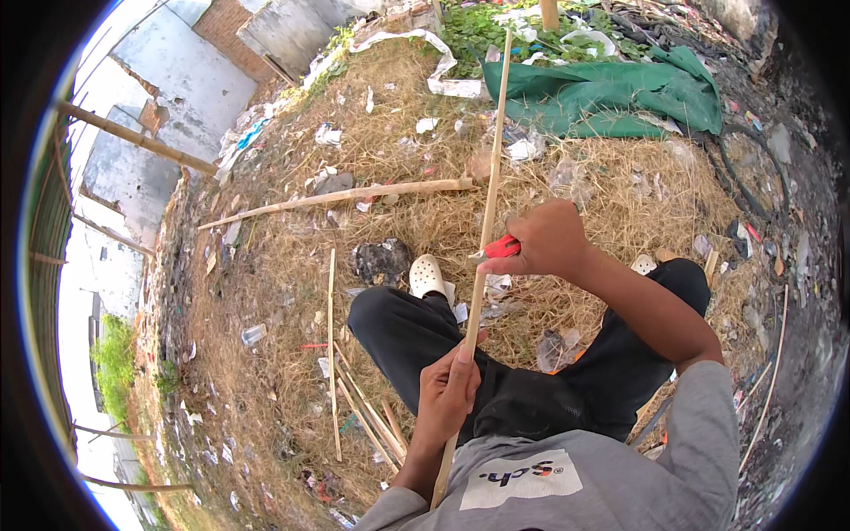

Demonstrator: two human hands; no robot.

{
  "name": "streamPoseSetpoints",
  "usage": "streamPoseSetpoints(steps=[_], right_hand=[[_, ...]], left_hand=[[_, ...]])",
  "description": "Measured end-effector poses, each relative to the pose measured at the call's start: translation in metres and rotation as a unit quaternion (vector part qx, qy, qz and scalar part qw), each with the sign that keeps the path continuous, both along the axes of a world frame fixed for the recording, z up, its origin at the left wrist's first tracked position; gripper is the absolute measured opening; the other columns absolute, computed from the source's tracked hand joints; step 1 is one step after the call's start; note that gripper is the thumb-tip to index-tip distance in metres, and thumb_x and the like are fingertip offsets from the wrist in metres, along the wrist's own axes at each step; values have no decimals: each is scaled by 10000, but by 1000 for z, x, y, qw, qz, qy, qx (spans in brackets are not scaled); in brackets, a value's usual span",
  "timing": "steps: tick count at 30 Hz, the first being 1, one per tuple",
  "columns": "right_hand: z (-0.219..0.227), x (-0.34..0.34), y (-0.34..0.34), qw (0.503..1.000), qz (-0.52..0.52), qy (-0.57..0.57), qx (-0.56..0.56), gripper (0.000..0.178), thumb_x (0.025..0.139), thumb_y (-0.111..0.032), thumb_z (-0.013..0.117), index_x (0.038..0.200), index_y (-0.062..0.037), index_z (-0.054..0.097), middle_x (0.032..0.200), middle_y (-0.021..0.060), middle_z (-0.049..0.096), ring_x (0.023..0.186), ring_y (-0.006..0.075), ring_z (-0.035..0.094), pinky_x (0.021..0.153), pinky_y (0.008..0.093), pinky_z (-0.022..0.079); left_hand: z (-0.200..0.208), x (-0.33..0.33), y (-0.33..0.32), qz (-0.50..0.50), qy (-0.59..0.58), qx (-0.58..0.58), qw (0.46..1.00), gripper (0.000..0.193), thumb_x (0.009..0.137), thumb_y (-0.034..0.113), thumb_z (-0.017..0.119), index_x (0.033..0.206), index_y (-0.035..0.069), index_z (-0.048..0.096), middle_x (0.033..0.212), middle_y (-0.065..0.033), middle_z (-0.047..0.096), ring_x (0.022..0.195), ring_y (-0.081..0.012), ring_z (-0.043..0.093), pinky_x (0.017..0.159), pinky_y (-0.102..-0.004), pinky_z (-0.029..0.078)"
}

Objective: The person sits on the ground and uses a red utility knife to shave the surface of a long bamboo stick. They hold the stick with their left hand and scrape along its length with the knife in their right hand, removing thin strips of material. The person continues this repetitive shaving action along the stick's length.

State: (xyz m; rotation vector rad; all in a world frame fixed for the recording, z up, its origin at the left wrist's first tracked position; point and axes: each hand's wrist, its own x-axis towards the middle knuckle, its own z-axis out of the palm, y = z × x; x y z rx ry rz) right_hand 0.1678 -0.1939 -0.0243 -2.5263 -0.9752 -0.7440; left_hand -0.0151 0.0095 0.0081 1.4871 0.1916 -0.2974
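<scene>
A long, pale bamboo strip runs up from my body, past both hands, toward the far greenery. My left hand is closed around its lower part, near my lap, with the thumb lying along it. Higher up, my right hand grips a red-handled knife. The knife's short blade end meets the strip, and my right thumb presses close beside it. Most of the handle is hidden inside my right fist.
Several thin bamboo strips lie on dry grass left of my bent leg. A longer bamboo pole rests beyond my feet. Green sheeting spreads at the far right. A dark lump sits beside my cream clog. Litter is scattered around.
</scene>
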Motion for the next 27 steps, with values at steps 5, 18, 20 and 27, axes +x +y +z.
streamPoseSetpoints(steps=[5,18,20,27], right_hand=[[-4,5,2,1000,5,4,-7,758,632,-838,599,464,-111,472,410,55,417,357,247,447,395,367,352],[-8,71,-38,989,-151,6,5,741,711,-817,551,529,-99,575,445,98,476,420,291,528,411,408,395],[-9,71,-41,987,-162,6,-11,741,733,-807,539,551,-91,601,461,108,502,448,304,553,420,421,410],[4,128,-122,882,-391,205,168,841,795,-868,345,543,-118,625,458,91,506,490,258,587,475,405,439]], left_hand=[[-1,-8,5,-9,20,-2,1000,454,1053,313,419,1322,-35,528,606,69,400,473,3,346,429,-166,284],[-2,-20,6,-36,30,1,999,473,1055,325,396,1303,-57,525,587,54,399,444,-14,356,403,-184,301],[-5,-19,6,-31,34,-10,999,464,1055,314,396,1307,-54,524,587,53,402,445,-15,356,406,-185,301],[5,-57,19,-41,46,-11,998,463,1037,297,445,1291,-81,528,567,41,418,447,-16,360,401,-190,288]])
